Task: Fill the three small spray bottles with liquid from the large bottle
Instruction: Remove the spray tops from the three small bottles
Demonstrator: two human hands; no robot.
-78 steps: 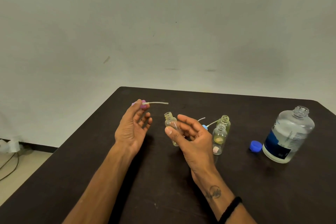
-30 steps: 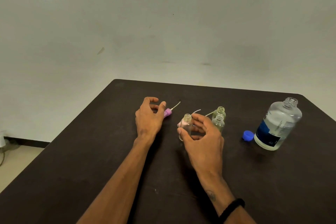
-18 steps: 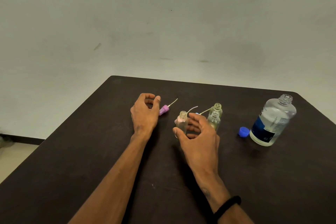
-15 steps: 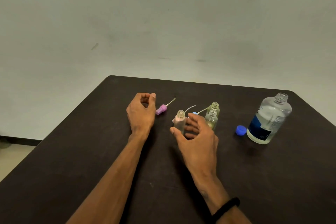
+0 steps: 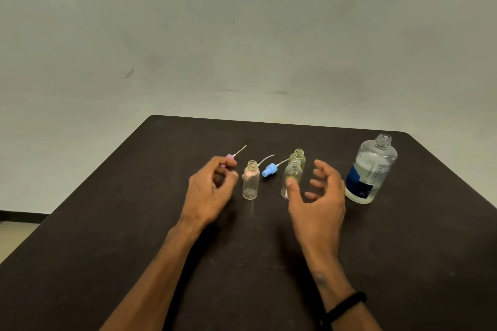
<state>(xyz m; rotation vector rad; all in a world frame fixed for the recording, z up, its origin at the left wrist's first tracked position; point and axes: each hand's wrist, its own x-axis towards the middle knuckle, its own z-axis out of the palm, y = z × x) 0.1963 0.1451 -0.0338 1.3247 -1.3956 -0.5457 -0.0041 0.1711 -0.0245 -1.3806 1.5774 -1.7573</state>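
Neither hand has a grip on anything: the left hand (image 5: 208, 192) curls loosely and the right hand (image 5: 318, 196) is spread, either side of three small clear plastic bottles (image 5: 251, 180), uncapped on the dark matte table (image 5: 107, 236). Right of them stands the large round bottle (image 5: 372, 169), open, holding clear liquid.

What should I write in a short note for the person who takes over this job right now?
Left hand: loosely curled, holds nothing. Right hand: open, between the small bottles and the large bottle.
Three small bottles stand uncapped: one pinkish, one clear, one yellowish behind it.
Blue spray head and pink spray head lie on the table.
Done: large bottle opened, spray heads off.
Left: pour into all three, refit heads.
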